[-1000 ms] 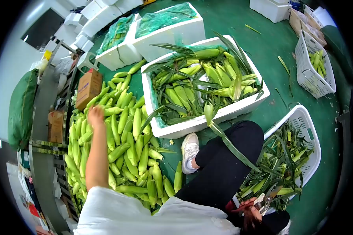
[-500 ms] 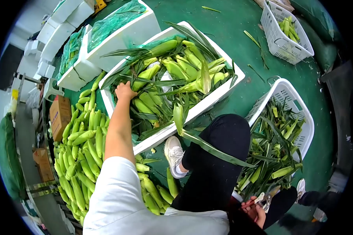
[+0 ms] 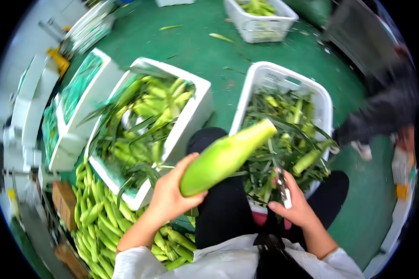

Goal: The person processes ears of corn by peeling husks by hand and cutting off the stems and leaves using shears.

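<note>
1. Over the person's lap, the left hand (image 3: 174, 188) has its fingers bent around the fat end of one green corn cob (image 3: 226, 158). They are only as wide apart as the cob is thick.
2. That cob tilts up, and its pale, thin end points to the white basket (image 3: 322, 107).
3. The right hand (image 3: 295, 207) has its fingers curled around a metal cutter (image 3: 282, 186). I can't tell if the blades are apart.
4. Green leaves (image 3: 286, 114) fill the basket.
5. Left of it, a white box (image 3: 202, 95) holds more corn.
6. Beside that box, lots of cobs (image 3: 102, 218) lie in a heap.
</note>
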The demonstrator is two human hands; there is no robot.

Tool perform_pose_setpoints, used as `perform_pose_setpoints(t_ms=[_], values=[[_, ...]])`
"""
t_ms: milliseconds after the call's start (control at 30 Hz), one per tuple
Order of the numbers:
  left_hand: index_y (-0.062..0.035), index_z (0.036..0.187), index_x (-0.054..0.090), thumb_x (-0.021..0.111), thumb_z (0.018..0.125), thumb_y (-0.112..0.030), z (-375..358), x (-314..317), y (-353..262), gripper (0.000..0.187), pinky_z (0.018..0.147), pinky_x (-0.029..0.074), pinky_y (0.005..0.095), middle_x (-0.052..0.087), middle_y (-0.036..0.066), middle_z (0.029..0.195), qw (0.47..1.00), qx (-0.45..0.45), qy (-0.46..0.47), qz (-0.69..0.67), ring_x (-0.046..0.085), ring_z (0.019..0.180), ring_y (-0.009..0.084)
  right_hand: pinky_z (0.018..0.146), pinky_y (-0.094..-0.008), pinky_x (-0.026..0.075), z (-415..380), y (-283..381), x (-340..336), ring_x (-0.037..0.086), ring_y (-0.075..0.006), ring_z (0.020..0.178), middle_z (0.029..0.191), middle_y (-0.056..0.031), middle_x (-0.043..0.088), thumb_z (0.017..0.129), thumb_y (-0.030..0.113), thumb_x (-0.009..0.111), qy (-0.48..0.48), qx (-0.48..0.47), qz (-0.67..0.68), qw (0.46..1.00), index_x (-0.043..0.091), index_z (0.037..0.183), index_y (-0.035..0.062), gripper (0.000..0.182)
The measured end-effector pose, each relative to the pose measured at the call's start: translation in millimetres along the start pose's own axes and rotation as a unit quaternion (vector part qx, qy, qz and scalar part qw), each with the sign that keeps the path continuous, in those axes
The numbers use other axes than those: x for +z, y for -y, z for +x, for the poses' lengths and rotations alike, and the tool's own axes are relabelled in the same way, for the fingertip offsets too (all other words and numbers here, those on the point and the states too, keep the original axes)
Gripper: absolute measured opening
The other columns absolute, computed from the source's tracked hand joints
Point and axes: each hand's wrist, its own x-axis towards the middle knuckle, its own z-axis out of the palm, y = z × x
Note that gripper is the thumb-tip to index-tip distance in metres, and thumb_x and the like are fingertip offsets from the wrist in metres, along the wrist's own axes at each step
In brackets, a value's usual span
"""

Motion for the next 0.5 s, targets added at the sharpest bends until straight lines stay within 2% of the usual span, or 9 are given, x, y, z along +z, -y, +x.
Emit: perform_pose_setpoints(t_ms=[33, 100, 200, 300, 333, 367, 400, 433, 500], values=[[-0.0113, 0.142, 0.045, 0.081, 0.071, -0.023, 2.4, 15.9, -13.8, 0.080, 0.090, 0.054, 0.0398, 0.064, 0.019, 0.122, 0.999, 0.034, 0.027, 0.027, 0.066, 0.108, 0.0346, 0.108, -0.0413, 0.037, 1.7, 10.5, -10.5, 0.047, -0.0374, 0.126, 0.135, -0.0232, 0.047, 0.074, 0.035, 0.081, -0.008, -0.014, -0.023, 1.000, 0.033, 0.145, -0.0001, 0.093], [-0.0113, 0.142, 0.044, 0.081, 0.071, -0.024, 4.6, 48.8, -33.4, 0.081, 0.088, 0.054, 0.0417, 0.064, 0.019, 0.121, 0.993, 0.051, 0.074, 0.073, 0.064, 0.107, 0.0367, 0.106, -0.0423, 0.038, -0.4, 7.1, -30.9, 0.049, -0.0379, 0.122, 0.130, -0.0228, 0.049, 0.073, 0.036, 0.081, -0.027, -0.060, -0.101, 0.993, 0.035, 0.144, -0.0002, 0.092], [-0.0103, 0.141, 0.044, 0.081, 0.073, -0.024, 7.0, 75.3, -49.4, 0.079, 0.089, 0.053, 0.0381, 0.065, 0.019, 0.117, 0.979, -0.011, 0.202, 0.000, 0.066, 0.105, 0.0349, 0.101, -0.0444, 0.040, -8.4, -10.4, -65.1, 0.051, -0.0381, 0.116, 0.123, -0.0191, 0.052, 0.070, 0.031, 0.080, -0.030, -0.071, -0.163, 0.984, 0.040, 0.140, -0.0002, 0.086], [-0.0069, 0.141, 0.043, 0.080, 0.077, -0.022, 10.3, 99.0, -35.5, 0.076, 0.092, 0.049, 0.0339, 0.067, 0.018, 0.112, 0.956, -0.025, 0.272, -0.111, 0.067, 0.104, 0.0282, 0.091, -0.0417, 0.047, -10.6, -45.7, -80.8, 0.059, -0.0355, 0.103, 0.115, -0.0199, 0.059, 0.070, 0.027, 0.078, -0.033, -0.148, -0.153, 0.977, 0.048, 0.133, 0.0013, 0.075], [-0.0062, 0.141, 0.042, 0.081, 0.077, -0.022, 11.2, 105.6, -34.1, 0.076, 0.093, 0.049, 0.0339, 0.067, 0.018, 0.112, 0.949, -0.034, 0.281, -0.137, 0.066, 0.104, 0.0275, 0.081, -0.0382, 0.052, -12.4, -39.3, -85.9, 0.064, -0.0340, 0.088, 0.099, -0.0180, 0.066, 0.070, 0.027, 0.078, 0.003, -0.041, -0.096, 0.995, 0.054, 0.122, -0.0008, 0.064], [-0.0055, 0.141, 0.042, 0.081, 0.077, -0.022, 10.7, 110.2, -31.9, 0.077, 0.094, 0.048, 0.0338, 0.066, 0.018, 0.111, 0.942, -0.047, 0.288, -0.164, 0.066, 0.105, 0.0269, 0.067, -0.0342, 0.053, -13.2, -52.5, -85.1, 0.065, -0.0259, 0.069, 0.083, -0.0116, 0.066, 0.076, 0.021, 0.076, 0.012, -0.016, -0.060, 0.998, 0.058, 0.110, -0.0008, 0.045], [-0.0047, 0.139, 0.044, 0.080, 0.079, -0.023, 12.5, 112.6, -28.4, 0.073, 0.093, 0.049, 0.0348, 0.066, 0.019, 0.110, 0.930, -0.089, 0.310, -0.178, 0.065, 0.106, 0.0295, 0.062, -0.0317, 0.051, -16.0, -70.5, -78.8, 0.063, -0.0207, 0.064, 0.079, -0.0087, 0.065, 0.079, 0.018, 0.074, 0.041, 0.058, 0.053, 0.996, 0.058, 0.106, -0.0002, 0.036], [-0.0049, 0.138, 0.044, 0.080, 0.079, -0.024, 11.3, 112.9, -32.9, 0.072, 0.093, 0.049, 0.0351, 0.066, 0.019, 0.111, 0.941, -0.089, 0.294, -0.143, 0.065, 0.106, 0.0298, 0.057, -0.0292, 0.050, -17.4, -76.1, -74.9, 0.061, -0.0154, 0.060, 0.076, -0.0057, 0.064, 0.082, 0.014, 0.072, 0.069, 0.128, 0.161, 0.976, 0.059, 0.101, 0.0004, 0.026], [-0.0053, 0.136, 0.046, 0.081, 0.079, -0.024, 9.2, 113.1, -49.2, 0.070, 0.092, 0.049, 0.0356, 0.066, 0.019, 0.111, 0.959, -0.084, 0.260, -0.072, 0.066, 0.106, 0.0304, 0.052, -0.0270, 0.046, -25.3, -80.4, -71.0, 0.057, -0.0100, 0.055, 0.075, -0.0036, 0.062, 0.086, 0.011, 0.069, 0.043, 0.147, 0.190, 0.970, 0.059, 0.096, 0.0018, 0.017]])
